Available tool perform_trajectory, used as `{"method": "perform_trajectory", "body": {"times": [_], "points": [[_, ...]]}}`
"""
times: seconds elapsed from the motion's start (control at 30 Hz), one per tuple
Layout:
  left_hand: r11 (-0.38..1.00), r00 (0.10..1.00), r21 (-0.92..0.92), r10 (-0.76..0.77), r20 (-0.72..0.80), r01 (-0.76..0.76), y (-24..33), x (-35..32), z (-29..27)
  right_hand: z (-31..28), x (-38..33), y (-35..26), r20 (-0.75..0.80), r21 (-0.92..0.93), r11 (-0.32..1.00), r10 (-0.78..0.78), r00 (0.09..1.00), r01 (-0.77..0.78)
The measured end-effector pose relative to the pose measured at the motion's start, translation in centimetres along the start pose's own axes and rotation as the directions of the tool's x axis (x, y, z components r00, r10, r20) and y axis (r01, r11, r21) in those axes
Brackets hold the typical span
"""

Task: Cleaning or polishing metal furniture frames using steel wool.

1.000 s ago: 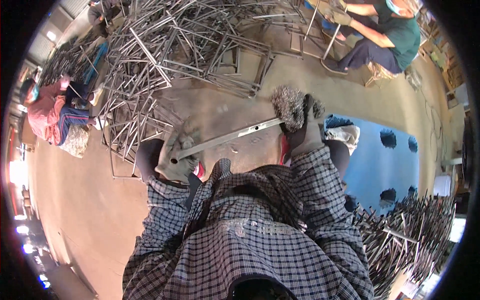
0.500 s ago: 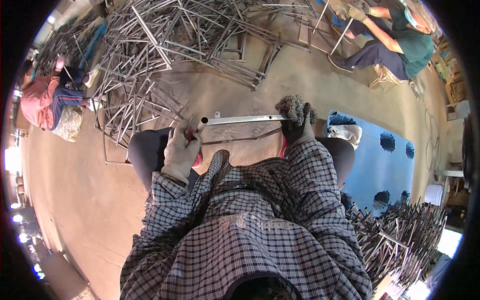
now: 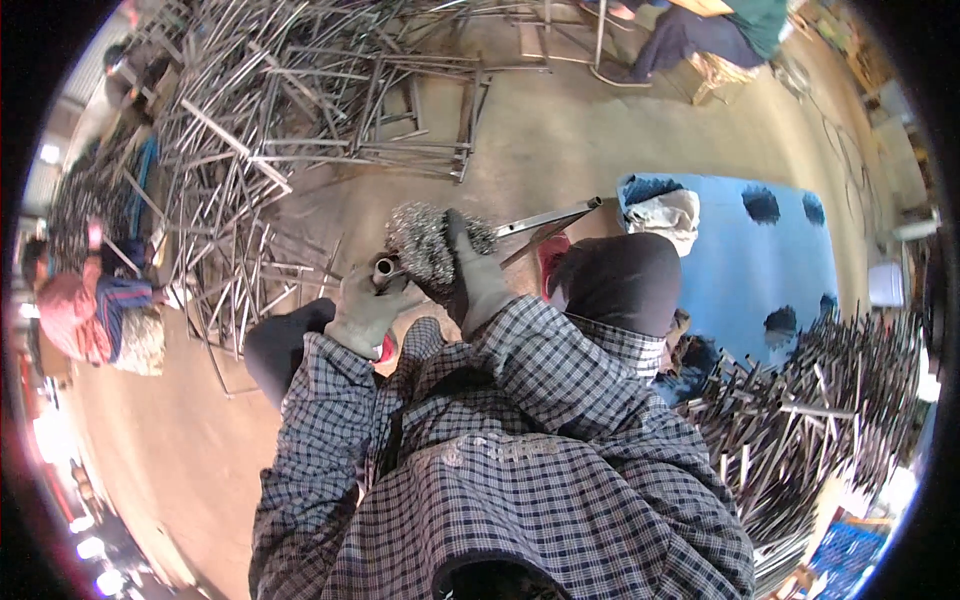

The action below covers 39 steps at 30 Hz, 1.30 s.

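Faintly, some pale print shows on the chest of the checked shirt, too blurred to read. Up towards 10 o'clock from the middle of the view, the left hand is closed around the near end of a metal tube, whose round open mouth faces the camera. Beside it the right hand clutches a shaggy wad of wire wool against the tube. Past the wad the tube runs out to 2 o'clock; below that stretch is a dark strip, bar or shadow, I cannot tell which.

The right knee, in dark cloth, juts up between the right forearm and a blue block at 3 o'clock. This block has ragged dark hollows and a white cloth on its near corner. A dense stack of thin rods fills 4 o'clock; a tangled heap of metal frames spreads over 11 o'clock.

Seated people are at 9 o'clock, a person in red, and at 1 o'clock, a person in dark trousers, partly cut off. Under everything is a tan, scuffed floor, with bright glare at 8 o'clock along the room's edge.
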<state>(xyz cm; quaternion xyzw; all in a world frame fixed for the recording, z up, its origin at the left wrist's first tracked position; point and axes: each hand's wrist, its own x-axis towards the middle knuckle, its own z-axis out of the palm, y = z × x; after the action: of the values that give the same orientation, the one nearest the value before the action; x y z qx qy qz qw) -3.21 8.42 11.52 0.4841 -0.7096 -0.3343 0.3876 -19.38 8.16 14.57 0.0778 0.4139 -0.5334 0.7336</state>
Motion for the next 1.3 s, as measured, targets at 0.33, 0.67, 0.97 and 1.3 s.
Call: {"method": "perform_trajectory", "body": {"times": [0.33, 0.67, 0.97, 1.3], "points": [[0.943, 0.943, -0.075, -0.315, 0.11, 0.324, 0.2, -0.5, -0.2, -13.2, 13.2, -9.9, -0.179, 0.226, 0.919, -0.286, 0.941, 0.322], [0.903, 0.883, -0.2, -0.418, -0.213, 0.379, 0.2, 4.1, 3.3, -13.1, 15.2, -3.4, 0.315, 0.627, 0.779, -0.248, 0.916, -0.005], [0.978, 0.968, 0.133, -0.127, -0.217, 0.158, -3.3, 7.4, 3.1, -9.6, 5.2, -3.4, -0.181, -0.639, 0.664, -0.62, 0.764, 0.387], [0.958, 0.953, 0.036, -0.277, -0.123, 0.284, -4.3, 9.6, 3.1, -9.9, -1.8, -2.1, 0.537, -0.784, -0.002, -0.504, 0.677, 0.621]]}}
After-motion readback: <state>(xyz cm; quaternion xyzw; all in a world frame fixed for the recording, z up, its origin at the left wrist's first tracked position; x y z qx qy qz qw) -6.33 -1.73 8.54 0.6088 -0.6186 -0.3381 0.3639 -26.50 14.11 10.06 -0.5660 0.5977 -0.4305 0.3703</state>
